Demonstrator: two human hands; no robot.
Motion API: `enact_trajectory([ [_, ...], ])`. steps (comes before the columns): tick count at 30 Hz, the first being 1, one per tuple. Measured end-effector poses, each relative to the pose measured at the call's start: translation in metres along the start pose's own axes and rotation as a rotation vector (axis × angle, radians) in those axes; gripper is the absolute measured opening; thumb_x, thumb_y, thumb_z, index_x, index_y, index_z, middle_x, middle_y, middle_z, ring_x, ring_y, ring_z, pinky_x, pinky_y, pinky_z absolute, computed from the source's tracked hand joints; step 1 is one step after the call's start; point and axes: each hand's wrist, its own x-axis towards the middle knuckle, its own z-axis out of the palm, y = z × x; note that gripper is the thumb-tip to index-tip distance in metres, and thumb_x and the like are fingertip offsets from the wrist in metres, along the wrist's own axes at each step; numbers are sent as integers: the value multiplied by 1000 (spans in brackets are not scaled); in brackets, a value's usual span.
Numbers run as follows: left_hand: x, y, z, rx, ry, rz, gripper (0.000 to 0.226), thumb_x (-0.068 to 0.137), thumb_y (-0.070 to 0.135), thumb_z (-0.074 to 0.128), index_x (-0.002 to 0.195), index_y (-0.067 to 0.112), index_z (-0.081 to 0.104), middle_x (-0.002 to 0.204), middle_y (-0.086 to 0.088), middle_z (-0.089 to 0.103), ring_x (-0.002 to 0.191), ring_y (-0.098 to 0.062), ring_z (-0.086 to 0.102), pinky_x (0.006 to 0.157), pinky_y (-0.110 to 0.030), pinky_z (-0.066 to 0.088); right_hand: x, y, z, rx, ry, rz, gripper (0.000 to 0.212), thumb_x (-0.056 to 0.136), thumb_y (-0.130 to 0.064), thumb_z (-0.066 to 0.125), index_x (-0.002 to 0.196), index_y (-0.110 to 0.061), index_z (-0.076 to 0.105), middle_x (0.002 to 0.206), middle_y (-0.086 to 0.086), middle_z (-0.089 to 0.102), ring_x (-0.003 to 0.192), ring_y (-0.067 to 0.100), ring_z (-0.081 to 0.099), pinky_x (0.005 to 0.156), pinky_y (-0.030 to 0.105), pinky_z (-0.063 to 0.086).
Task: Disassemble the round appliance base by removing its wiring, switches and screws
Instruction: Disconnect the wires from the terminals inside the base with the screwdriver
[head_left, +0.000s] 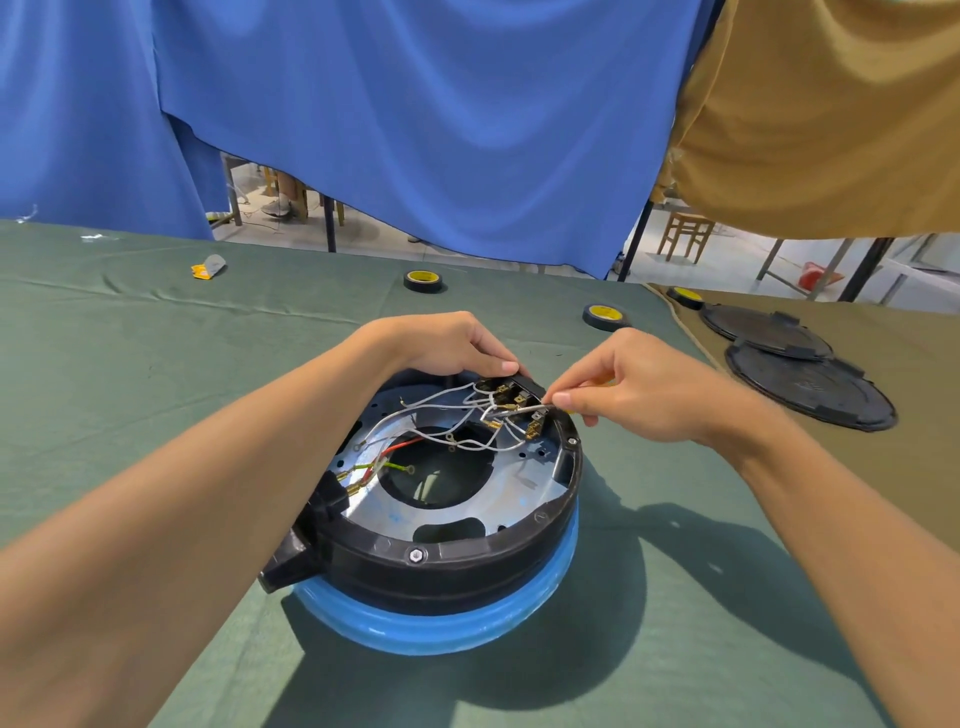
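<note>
1. Appliance base (441, 545) sits open side up on our green tablecloth (156, 364), so the wiring's reachable.
2. Left hand (447, 345) grips the switch block (519, 388) at the far rim, bracing it, we reckon.
3. Right hand (639, 389) pinches a white wire (522, 410) by its terminal, probably to tug it off.

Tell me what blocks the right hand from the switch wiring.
Nothing visible does. The right hand pinches a white wire at the switch block, which the left hand holds.
</note>
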Motion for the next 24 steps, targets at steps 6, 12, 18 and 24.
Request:
enact_trajectory([
  [6,0,-2,1,-15,11,8,26,99,35,52,117,33,71,104,20,72,102,-2,65,105,-31,42,-13,1,-8,-54,181,-11,14,92,-25,64,92,-26,77,56,-13,64,54,-5,54,49,5,35],
  [12,-3,-1,1,-29,10,7,26,100,35,51,117,34,70,106,16,73,102,-4,66,105,-33,43,-10,-8,1,-244,211,-22,16,93,-25,61,94,-25,77,67,-10,71,68,13,63,67,33,55],
  [18,-2,0,0,-33,-2,-13,26,100,35,51,116,35,71,100,21,73,96,2,66,96,-25,43,-13,-24,3,-624,204,-136,19,94,-23,52,85,-23,70,81,0,67,81,27,61,60,36,51],
  [24,1,-3,1,-16,25,-31,22,98,39,53,109,41,71,104,24,71,96,9,62,86,-15,39,-5,-32,1,-833,154,-189,27,90,-17,52,64,-21,49,74,1,56,74,29,57,46,27,21],
])
